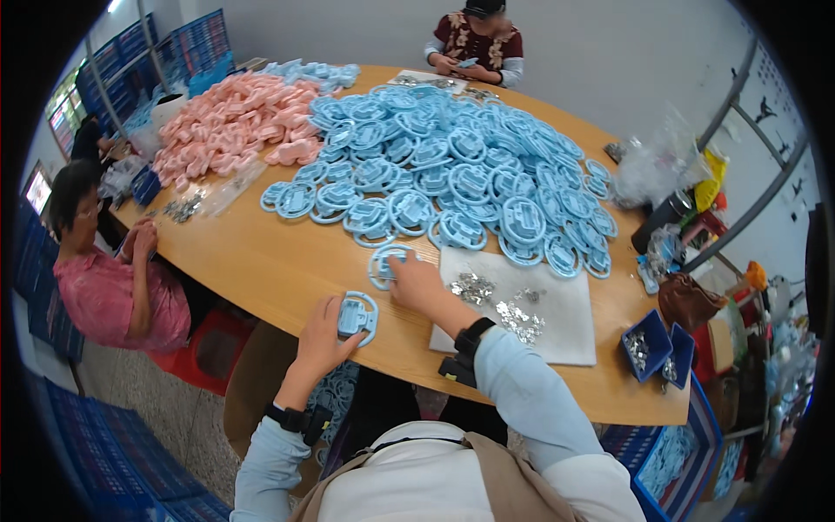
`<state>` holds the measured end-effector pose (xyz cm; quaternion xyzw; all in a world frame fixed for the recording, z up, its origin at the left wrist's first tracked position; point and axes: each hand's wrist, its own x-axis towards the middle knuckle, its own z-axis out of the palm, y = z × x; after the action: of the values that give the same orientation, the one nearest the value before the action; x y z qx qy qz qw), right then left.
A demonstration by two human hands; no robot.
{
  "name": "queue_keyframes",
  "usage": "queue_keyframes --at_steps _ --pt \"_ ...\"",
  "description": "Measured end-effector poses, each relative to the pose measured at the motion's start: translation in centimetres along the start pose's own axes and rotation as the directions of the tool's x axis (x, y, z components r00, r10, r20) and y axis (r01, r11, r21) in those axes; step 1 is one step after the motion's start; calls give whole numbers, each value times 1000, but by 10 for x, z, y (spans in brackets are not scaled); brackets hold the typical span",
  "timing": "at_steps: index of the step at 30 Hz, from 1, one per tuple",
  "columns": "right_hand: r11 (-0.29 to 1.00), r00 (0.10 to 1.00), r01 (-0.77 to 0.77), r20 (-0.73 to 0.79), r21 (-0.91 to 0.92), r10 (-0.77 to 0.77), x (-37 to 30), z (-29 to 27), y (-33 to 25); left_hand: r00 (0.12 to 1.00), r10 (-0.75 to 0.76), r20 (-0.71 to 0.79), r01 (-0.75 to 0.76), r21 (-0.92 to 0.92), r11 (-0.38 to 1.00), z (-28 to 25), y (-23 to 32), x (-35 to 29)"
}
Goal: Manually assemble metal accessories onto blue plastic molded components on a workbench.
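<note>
My left hand (323, 341) grips a blue piece (353, 317); beyond it, my right hand (419, 285) touches another piece (383, 264), grip unclear. I'd squeeze gently.

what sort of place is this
Probably an assembly workshop: heaps of light-blue plastic parts and pink plastic parts share one wooden table, with small metal pieces lying on a white mat.

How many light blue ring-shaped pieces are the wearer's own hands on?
2. One light blue piece is in the left hand, nearer the wearer; a second light blue piece is under the right hand, just before the heap. The hands could hide more.
</note>
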<state>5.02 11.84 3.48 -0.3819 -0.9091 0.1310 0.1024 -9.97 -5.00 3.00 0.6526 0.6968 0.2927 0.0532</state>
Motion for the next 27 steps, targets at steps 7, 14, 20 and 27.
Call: queue_keyframes --at_steps 7,14,20,27 --pt "954 965 137 -252 266 -68 -34 -19 38 989 72 131 -65 -60 996 -2 18 -8" --pt "861 882 -299 -226 410 414 -121 -68 157 932 242 269 -218 -116 969 12 -5 22" --pt "941 926 -215 -252 262 282 -143 -67 162 972 191 136 -179 -96 979 10 24 26" --pt "979 950 -147 -255 141 179 -142 -60 167 937 315 152 -275 -238 931 59 89 44"
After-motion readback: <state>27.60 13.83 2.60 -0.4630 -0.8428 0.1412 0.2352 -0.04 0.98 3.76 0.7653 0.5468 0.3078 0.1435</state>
